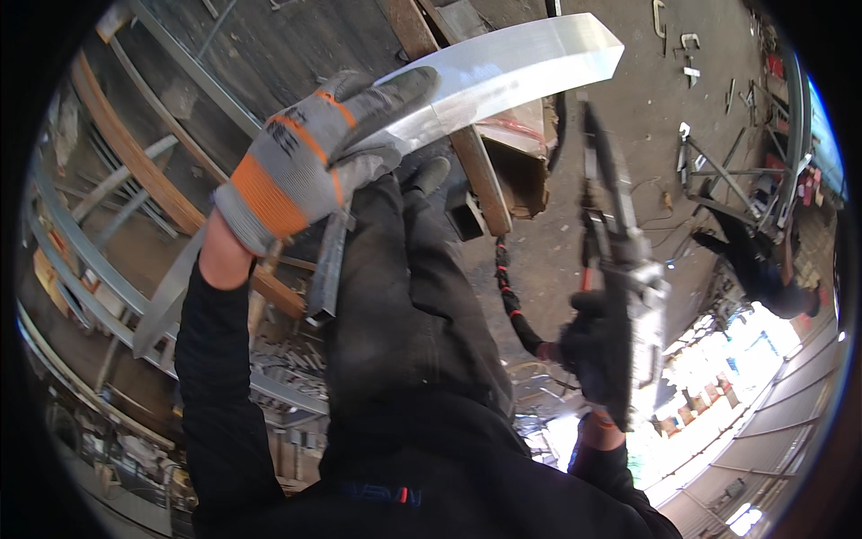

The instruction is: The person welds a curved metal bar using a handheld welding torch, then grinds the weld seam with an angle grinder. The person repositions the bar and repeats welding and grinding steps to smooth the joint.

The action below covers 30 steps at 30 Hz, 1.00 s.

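My left hand (310, 162), in a grey work glove with orange bands, is closed around a curved, shiny metal bar (521, 74). The bar runs from the glove up to the right and ends in an angled tip. A grey metal length (169, 292) shows below the left wrist; I cannot tell whether it belongs to the same bar. In a dark glove, my right hand (588, 346) grips a metal-bodied power tool (636, 305) with a long narrow nose pointing away from me. The tool is smeared by motion and its nose stays apart from the bar.
A black hose with red tape (508, 286) reaches toward the right hand. A wooden beam (480, 180) and a square tube end (465, 216) stand near my feet. Curved metal bars (135, 153) fill the left. Clamps (690, 54) lie far right, and another person (768, 278) is at the right.
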Tool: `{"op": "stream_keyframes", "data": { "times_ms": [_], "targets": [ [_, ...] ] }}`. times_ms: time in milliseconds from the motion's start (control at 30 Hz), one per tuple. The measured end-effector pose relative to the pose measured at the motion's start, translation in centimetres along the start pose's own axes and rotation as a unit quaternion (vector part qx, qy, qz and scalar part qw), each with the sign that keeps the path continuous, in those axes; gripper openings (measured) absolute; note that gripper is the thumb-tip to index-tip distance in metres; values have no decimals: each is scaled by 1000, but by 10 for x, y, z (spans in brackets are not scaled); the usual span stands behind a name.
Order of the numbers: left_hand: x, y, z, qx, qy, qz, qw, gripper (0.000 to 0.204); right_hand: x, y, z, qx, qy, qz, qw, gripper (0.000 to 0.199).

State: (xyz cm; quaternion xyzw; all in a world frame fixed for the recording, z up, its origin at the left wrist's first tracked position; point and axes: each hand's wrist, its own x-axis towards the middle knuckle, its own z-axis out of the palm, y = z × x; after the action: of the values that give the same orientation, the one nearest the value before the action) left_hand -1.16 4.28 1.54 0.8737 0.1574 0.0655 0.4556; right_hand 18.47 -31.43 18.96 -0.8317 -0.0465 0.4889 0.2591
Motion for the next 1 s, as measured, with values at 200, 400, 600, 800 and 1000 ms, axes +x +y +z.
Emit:
{"op": "stream_keyframes", "data": {
  "times_ms": [200, 400, 600, 800, 1000],
  "targets": [
    [38, -99, -40, -475, -198, -164, 842, 71, -7, 30, -26, 40, 106, -199, 973, 19],
    [34, -142, -62, -602, -184, -220, 745, 63, 0, 60, -19, 7, 97, -250, 963, 10],
    [47, -137, -63, -611, -195, -273, 718, 57, -12, 60, -7, -58, 116, -121, 984, 45],
    [52, -39, -47, -289, -128, -68, 946, 75, -16, 22, -6, -355, 57, -133, 923, 46],
    [12, 44, 14, 149, 5, -12, 989, 85, -25, -8, 23, -27, 102, -74, 992, 35]
  ]
}}
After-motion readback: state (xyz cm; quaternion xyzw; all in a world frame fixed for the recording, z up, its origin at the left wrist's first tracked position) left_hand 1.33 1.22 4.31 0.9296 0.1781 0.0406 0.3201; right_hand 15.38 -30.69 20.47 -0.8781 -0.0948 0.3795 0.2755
